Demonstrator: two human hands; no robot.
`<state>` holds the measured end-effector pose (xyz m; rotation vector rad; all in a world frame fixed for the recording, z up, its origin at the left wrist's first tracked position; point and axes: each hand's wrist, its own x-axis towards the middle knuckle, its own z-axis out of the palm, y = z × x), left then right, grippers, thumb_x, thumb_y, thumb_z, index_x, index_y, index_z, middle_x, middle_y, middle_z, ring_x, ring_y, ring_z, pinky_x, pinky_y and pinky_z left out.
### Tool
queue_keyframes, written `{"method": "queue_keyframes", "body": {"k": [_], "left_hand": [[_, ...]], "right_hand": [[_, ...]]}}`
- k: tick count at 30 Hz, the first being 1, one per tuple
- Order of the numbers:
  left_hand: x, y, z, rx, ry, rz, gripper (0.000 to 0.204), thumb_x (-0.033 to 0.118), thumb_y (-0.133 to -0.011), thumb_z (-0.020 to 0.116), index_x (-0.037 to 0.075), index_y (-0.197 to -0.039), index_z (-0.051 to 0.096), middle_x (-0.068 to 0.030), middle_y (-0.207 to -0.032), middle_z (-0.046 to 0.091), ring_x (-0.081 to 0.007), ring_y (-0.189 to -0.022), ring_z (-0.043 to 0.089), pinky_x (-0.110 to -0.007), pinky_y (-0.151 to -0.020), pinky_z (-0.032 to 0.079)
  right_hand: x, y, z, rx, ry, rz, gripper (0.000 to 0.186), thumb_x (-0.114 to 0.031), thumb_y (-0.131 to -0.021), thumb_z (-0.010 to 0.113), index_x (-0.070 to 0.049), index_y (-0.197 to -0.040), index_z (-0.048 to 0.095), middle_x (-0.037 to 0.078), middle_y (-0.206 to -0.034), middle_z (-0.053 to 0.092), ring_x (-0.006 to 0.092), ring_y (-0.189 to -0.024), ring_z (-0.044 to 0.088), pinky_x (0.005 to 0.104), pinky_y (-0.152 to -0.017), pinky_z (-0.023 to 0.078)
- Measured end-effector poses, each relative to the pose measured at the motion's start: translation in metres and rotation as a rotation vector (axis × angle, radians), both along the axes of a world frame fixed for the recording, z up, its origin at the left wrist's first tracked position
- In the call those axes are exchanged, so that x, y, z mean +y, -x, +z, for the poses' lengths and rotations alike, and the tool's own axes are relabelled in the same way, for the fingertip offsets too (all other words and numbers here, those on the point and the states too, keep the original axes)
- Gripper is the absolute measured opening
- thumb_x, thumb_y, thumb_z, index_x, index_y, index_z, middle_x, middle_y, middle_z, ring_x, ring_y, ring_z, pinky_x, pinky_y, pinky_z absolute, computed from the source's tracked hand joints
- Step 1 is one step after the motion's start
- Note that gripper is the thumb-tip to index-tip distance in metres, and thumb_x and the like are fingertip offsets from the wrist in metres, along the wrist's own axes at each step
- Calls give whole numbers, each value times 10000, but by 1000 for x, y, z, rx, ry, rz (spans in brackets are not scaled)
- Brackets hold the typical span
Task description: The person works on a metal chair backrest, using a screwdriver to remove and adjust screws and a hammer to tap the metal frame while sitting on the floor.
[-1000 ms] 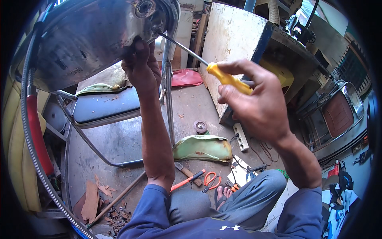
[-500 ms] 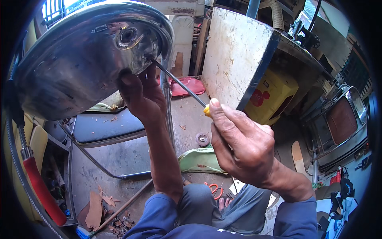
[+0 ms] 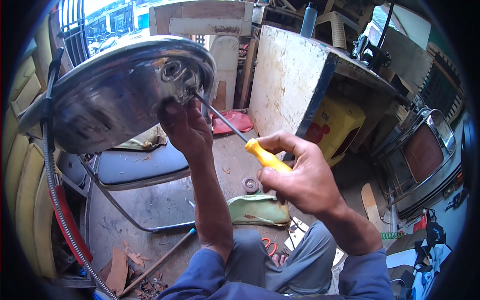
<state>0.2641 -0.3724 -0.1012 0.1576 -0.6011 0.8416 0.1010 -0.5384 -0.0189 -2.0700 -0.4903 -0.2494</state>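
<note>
A large, round, shiny metal shell (image 3: 107, 95) with a rolled rim hangs tilted at the upper left. My left hand (image 3: 186, 131) reaches up to its lower right side, thumb and fingers closed against the metal; some fingertips are hidden in shadow. My right hand (image 3: 300, 172) is closed round the yellow handle of a screwdriver (image 3: 267, 157), thumb on one side and forefinger on the other. The long shaft slants up to the left, its tip at the shell close to my left fingers. A round fitting (image 3: 171, 70) sits on the shell above the tip.
A chair frame with a dark padded seat (image 3: 140, 165) lies below the shell. A ribbed metal hose with a red grip (image 3: 70, 220) hangs at left. A white panel (image 3: 285, 75) and yellow plastic box (image 3: 340, 127) stand right. Orange-handled scissors (image 3: 269, 245) lie by my foot.
The shell appears lower and more edge-on in view. My right fingers have shifted back and opened around the screwdriver handle, so more of its yellow shows. The tip stays at the shell.
</note>
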Motion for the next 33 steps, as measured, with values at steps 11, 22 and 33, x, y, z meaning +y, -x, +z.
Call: {"method": "queue_keyframes", "body": {"k": [11,22,33], "left_hand": [[-13,19,14,22,99,-17,361,1,-877,694,34,-1212,563,-102,-1150,634,-259,-1009,679,-401,-888,628],[-1,14,12,78,16,-16,286,7,-885,688,50,-1139,562,-51,-1097,614,-222,-1062,648,-380,-886,621],[-3,15,2,58,-10,-8,233,1,-883,675,41,-1091,578,-33,-1037,605,-216,-1055,648,-420,-956,591]], "right_hand": [[17,14,-16,-541,441,-158,377,-21,-856,695,121,-1201,638,225,-899,708,273,-741,727,350,-653,590],[6,3,27,442,-325,-8,436,-118,-864,716,46,-1242,574,93,-935,659,76,-537,564,207,-445,406],[13,12,-30,-730,406,-147,370,-15,-860,705,110,-1202,641,252,-947,710,328,-812,735,363,-721,599]]}}
